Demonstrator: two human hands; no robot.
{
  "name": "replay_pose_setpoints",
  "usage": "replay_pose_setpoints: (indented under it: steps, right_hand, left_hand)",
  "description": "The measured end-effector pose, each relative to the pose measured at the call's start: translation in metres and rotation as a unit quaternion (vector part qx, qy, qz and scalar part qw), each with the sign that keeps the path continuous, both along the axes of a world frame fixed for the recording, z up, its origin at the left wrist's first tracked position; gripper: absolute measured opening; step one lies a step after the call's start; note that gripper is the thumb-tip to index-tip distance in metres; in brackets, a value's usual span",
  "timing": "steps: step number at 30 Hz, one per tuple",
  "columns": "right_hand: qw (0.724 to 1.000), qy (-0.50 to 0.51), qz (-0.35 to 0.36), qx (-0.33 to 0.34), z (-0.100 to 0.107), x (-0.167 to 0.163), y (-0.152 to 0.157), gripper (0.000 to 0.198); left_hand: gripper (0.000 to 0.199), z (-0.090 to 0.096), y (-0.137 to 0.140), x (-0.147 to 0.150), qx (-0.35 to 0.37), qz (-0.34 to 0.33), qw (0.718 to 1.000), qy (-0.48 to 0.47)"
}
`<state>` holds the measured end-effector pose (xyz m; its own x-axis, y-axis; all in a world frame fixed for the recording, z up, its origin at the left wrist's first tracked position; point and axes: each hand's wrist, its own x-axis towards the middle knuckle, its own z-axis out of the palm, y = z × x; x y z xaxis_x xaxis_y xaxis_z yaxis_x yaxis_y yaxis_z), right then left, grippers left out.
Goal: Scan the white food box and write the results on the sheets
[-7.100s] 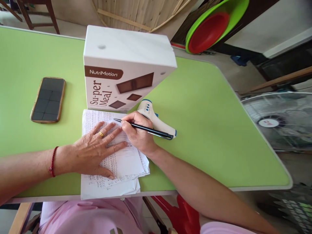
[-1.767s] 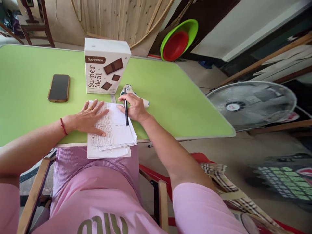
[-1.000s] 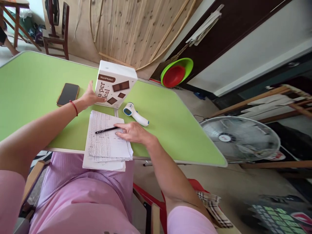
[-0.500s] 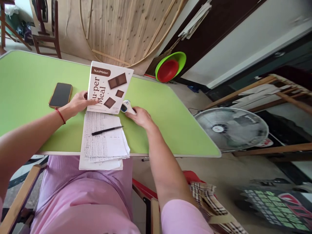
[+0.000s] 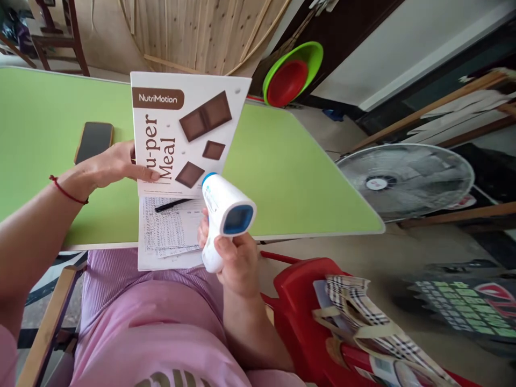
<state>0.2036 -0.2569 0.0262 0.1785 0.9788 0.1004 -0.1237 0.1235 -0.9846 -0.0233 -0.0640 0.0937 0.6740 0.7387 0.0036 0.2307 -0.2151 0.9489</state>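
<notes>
In the upper centre-left of the frame, the left hand (image 5: 115, 164) has its grip closed on the left edge of a white cardboard box (image 5: 161, 145) printed with brown squares. At the centre, the right hand (image 5: 237, 260) wraps its grip round the handle of a white, blue-trimmed, pistol-shaped plastic device (image 5: 216, 204). Below the box, a slim black pen (image 5: 171, 205) lies on handwritten white paper sheets (image 5: 167, 262) at the light-green worktop's (image 5: 290, 177) near edge.

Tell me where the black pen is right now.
In the head view, left of centre, the black pen lies on the papers, pictured just below the box and left of the thermometer.
</notes>
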Motion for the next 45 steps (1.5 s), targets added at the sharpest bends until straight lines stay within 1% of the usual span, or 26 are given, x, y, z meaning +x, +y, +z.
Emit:
replay_pose_setpoints:
  steps: [2,5,7,10,13,16,19,22,25,28,34,39,42,45]
  right_hand:
    - [1.0,0.018,0.004,-0.003,-0.003,-0.006,-0.009,0.047]
    - [0.999,0.024,0.027,-0.005,-0.001,-0.011,-0.016,0.04]
    - [0.999,0.025,0.036,-0.015,-0.001,-0.015,-0.017,0.039]
    - [0.999,0.033,0.016,-0.027,-0.004,-0.021,-0.018,0.04]
    - [0.998,0.055,-0.013,-0.021,-0.011,-0.025,-0.018,0.04]
    - [0.998,0.058,-0.008,-0.025,-0.016,-0.026,-0.016,0.041]
    - [0.998,0.051,-0.008,-0.035,-0.02,-0.027,-0.012,0.047]
    - [0.998,0.06,-0.01,-0.032,-0.022,-0.029,-0.012,0.049]
    - [0.997,0.067,-0.004,-0.03,-0.022,-0.031,-0.013,0.047]
    - [0.998,0.064,-0.006,-0.028,-0.021,-0.031,-0.014,0.049]
    - [0.998,0.059,-0.011,-0.025,-0.023,-0.031,-0.017,0.05]
    - [0.997,0.075,-0.012,-0.024,-0.027,-0.032,-0.018,0.052]
    - [0.996,0.082,-0.01,-0.027,-0.026,-0.031,-0.017,0.05]
    - [0.996,0.084,-0.009,-0.012,-0.023,-0.032,-0.017,0.047]
  left_hand:
    - [0.054,0.002,-0.006,-0.002,0.016,-0.017,0.999,0.026]
    - [0.052,0.003,-0.015,-0.001,0.039,-0.043,0.997,0.054]
    - [0.051,0.003,-0.02,0.002,0.046,-0.062,0.996,0.053]
    - [0.048,0.003,-0.024,0.005,0.055,-0.083,0.994,0.041]
    - [0.048,0.002,-0.025,0.005,0.067,-0.074,0.994,0.039]
    - [0.052,0.0,-0.022,0.004,0.073,-0.064,0.994,0.049]
    - [0.054,-0.002,-0.02,0.002,0.07,-0.058,0.994,0.054]
    - [0.053,-0.001,-0.021,0.002,0.068,-0.066,0.995,0.044]
    - [0.05,0.001,-0.022,0.003,0.07,-0.076,0.994,0.035]
    - [0.049,0.001,-0.023,0.002,0.072,-0.071,0.994,0.039]
    - [0.052,0.001,-0.022,0.002,0.053,-0.082,0.995,0.032]
    - [0.055,0.004,-0.023,0.002,0.062,-0.091,0.993,0.046]
    - [0.055,0.005,-0.022,0.001,0.061,-0.089,0.993,0.044]
    - [0.058,0.003,-0.021,0.001,0.061,-0.082,0.994,0.047]
